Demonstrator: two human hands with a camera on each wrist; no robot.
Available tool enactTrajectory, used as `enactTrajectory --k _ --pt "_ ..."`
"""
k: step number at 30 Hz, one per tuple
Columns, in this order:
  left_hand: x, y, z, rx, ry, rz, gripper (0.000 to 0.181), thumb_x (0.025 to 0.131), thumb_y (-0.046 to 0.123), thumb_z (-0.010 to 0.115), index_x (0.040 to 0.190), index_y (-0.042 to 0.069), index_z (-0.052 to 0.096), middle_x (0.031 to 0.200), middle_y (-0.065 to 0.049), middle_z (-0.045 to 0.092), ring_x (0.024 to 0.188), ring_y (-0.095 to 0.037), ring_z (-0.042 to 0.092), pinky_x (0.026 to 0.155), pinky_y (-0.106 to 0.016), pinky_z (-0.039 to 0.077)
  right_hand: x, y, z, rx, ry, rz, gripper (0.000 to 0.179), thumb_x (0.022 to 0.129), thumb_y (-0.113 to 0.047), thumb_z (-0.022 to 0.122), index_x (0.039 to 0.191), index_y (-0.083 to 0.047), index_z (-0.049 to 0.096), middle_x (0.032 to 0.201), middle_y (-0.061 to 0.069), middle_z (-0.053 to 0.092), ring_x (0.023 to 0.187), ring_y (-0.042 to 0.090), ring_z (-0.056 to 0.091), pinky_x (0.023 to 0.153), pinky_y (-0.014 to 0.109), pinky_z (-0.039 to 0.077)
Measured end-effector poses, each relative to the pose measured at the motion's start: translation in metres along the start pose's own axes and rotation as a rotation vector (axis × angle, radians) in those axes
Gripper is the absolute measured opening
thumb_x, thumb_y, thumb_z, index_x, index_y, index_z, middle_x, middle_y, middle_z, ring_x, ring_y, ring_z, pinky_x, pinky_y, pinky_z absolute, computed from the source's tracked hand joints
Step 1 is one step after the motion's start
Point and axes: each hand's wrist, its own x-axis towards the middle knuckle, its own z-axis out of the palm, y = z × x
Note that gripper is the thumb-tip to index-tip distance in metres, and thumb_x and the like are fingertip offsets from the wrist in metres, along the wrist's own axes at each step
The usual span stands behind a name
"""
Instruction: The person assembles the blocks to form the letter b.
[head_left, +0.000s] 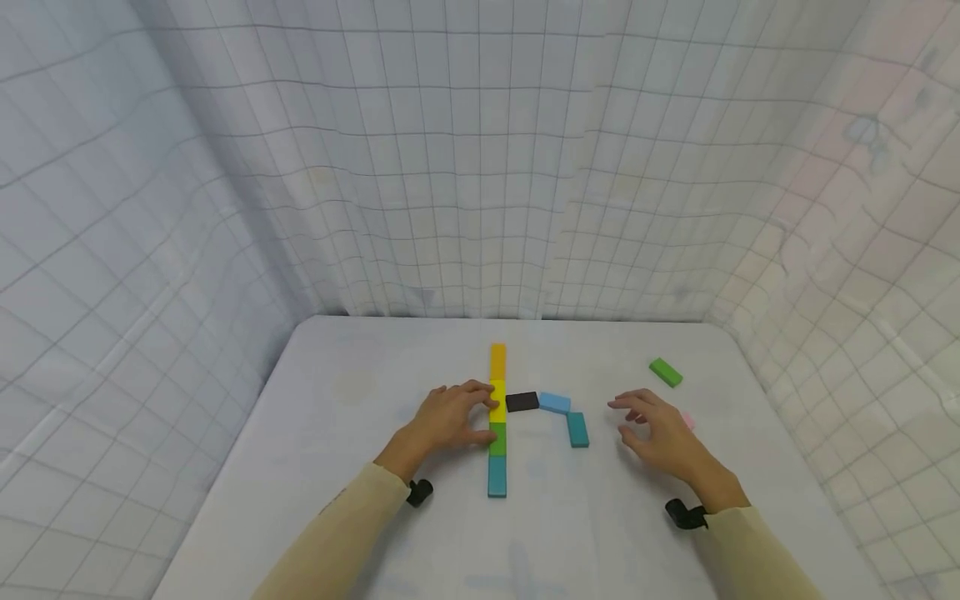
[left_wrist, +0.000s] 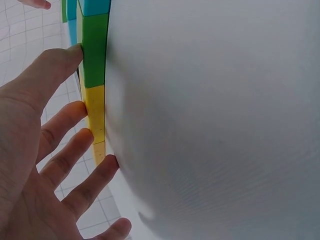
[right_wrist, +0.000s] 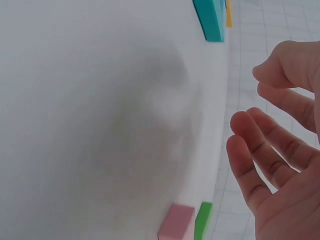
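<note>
A straight column of blocks runs away from me on the white table: teal [head_left: 497, 477], green [head_left: 500, 445], yellow [head_left: 498, 414] and amber [head_left: 498, 361]. My left hand [head_left: 444, 418] lies along its left side, thumb at the green block and fingertips at the yellow one, fingers spread and gripping nothing. From the column a black block [head_left: 522, 402], a light blue block [head_left: 555, 402] and a second teal block [head_left: 577, 430] branch right and curve toward me. My right hand [head_left: 658, 435] hovers to the right of that teal block, fingers loosely bent around nothing.
A loose green block [head_left: 666, 372] lies at the far right of the table. Partly hidden behind my right hand is a pink block [right_wrist: 176, 222]. White grid-patterned curtains [head_left: 465, 167] surround the table [head_left: 360, 367] at the back and sides.
</note>
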Motion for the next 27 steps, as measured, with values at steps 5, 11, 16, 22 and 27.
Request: enactTrajectory --k 5,11,16,22,27 --pt "0.002 0.001 0.001 0.002 -0.004 -0.003 0.055 0.099 0.052 0.092 0.144 0.024 0.08 0.173 -0.001 0.063 0.161 -0.032 0.062 0.136 -0.077 0.041 -0.008 0.011 -0.013 -0.032 0.073 0.018 0.042 0.094 0.006 0.086 0.135 -0.005 0.082 0.137 0.013 0.078 0.1 0.028 0.079 0.088 0.036 0.071" --pt "0.002 0.005 0.001 0.006 -0.004 -0.01 0.054 0.099 0.052 0.093 0.144 0.024 0.081 0.173 0.0 0.063 0.16 -0.031 0.063 0.136 -0.077 0.041 -0.022 0.028 -0.024 -0.079 0.141 0.046 0.037 0.092 0.002 0.09 0.128 -0.002 0.084 0.132 0.014 0.079 0.103 0.034 0.078 0.086 0.041 0.069" --pt "0.002 0.007 0.002 0.009 0.0 0.0 0.055 0.098 0.053 0.093 0.141 0.022 0.081 0.172 -0.001 0.064 0.159 -0.032 0.064 0.134 -0.078 0.043 -0.037 0.037 -0.032 -0.095 0.093 0.166 0.044 0.094 -0.014 0.095 0.135 -0.004 0.081 0.139 0.024 0.074 0.124 0.049 0.065 0.098 0.067 0.06" --pt "-0.001 0.008 0.001 0.008 0.001 -0.011 0.053 0.098 0.053 0.094 0.14 0.022 0.082 0.172 -0.001 0.065 0.16 -0.032 0.063 0.134 -0.078 0.043 -0.049 0.045 -0.037 -0.156 -0.028 0.294 0.057 0.099 -0.036 0.093 0.147 -0.009 0.077 0.149 0.035 0.062 0.131 0.058 0.053 0.096 0.076 0.057" --pt "0.0 0.007 -0.002 0.021 0.006 -0.008 0.053 0.098 0.053 0.093 0.141 0.023 0.082 0.172 0.0 0.064 0.16 -0.031 0.063 0.134 -0.077 0.044 -0.053 0.049 -0.039 -0.176 -0.066 0.322 0.058 0.101 -0.041 0.091 0.148 -0.011 0.077 0.15 0.036 0.06 0.132 0.059 0.052 0.095 0.08 0.059"
